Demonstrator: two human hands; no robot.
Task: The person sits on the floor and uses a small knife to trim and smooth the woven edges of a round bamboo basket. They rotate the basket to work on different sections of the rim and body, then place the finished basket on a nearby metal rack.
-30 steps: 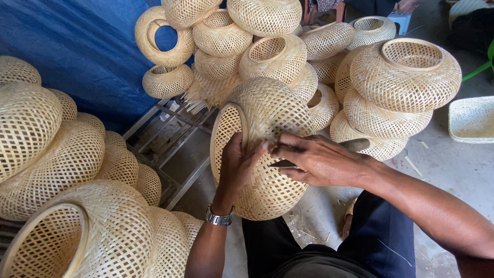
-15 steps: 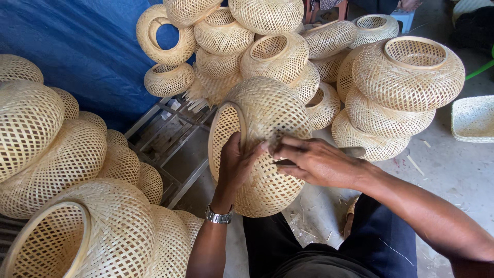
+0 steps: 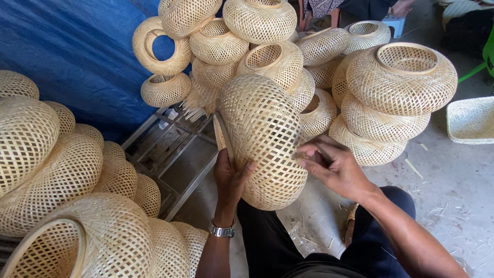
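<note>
Centrally, a woven bamboo lampshade (image 3: 262, 139) is held tilted on its side above the person's lap, its open rim turned toward the left. Left hand (image 3: 231, 177) is cupped against the lower left flank just behind the rim, thumb spread across the weave — a loose supporting hold, fingers curled behind and out of sight. Right hand (image 3: 332, 167) sits against the right flank; thumb and forefinger are pinched together at the weave, possibly on a loose strip end, though the detail is too small to tell. A metal wristwatch (image 3: 222, 229) is on the left wrist.

Behind the shade, a heap of finished woven shades (image 3: 267, 31) is stacked up — round, open-topped, same pale bamboo. To the right stands a stack of three flatter shades (image 3: 396, 98), and beyond it a shallow woven tray (image 3: 471, 121) lies on the concrete floor (image 3: 453, 201), which carries scattered bamboo slivers. More large shades (image 3: 46, 164) crowd the left side. A blue tarp (image 3: 67, 46) hangs behind them, with a metal frame (image 3: 170, 154) lying below it.
</note>
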